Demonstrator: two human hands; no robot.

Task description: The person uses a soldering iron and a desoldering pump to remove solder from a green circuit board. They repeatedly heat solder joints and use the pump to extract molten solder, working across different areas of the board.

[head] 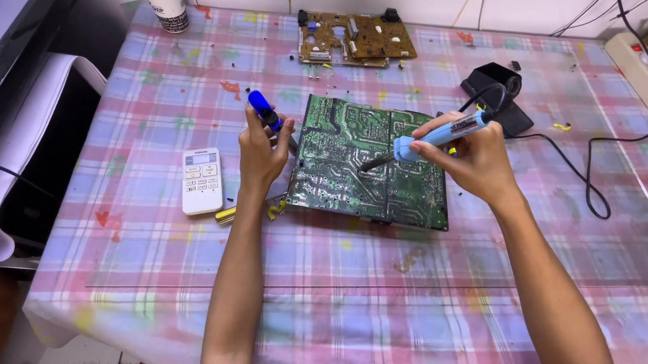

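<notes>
The big flat green circuit board (368,164) lies in the middle of the table with the pink and blue checked plastic cloth (347,302). Everything else is placed from this board.

The right hand (474,156) is over the board's right half. Its fingers are closed around a light blue soldering iron with a dark metal tip (435,138). The tip points down at the board's middle and looks like it touches there, but the view is too small to be sure. The left hand (261,152) is at the board's left edge, wrapped around a blue plastic pump tool (264,110) held upright.

To do this well, keep the hot tip on one spot only, hold it steady, and bring the blue pump close to the same spot. The board's left edge looks a little raised, so it should not wobble.

Left of the board lies a white remote control (201,181), near the left wrist. Right of the board sits a black iron stand (499,97), and a black cord (590,178) loops there, so the right arm should move gently. Behind the board lies a smaller brown circuit board (356,41). In front of the board the cloth is bare, with lots of room for the arms.
</notes>
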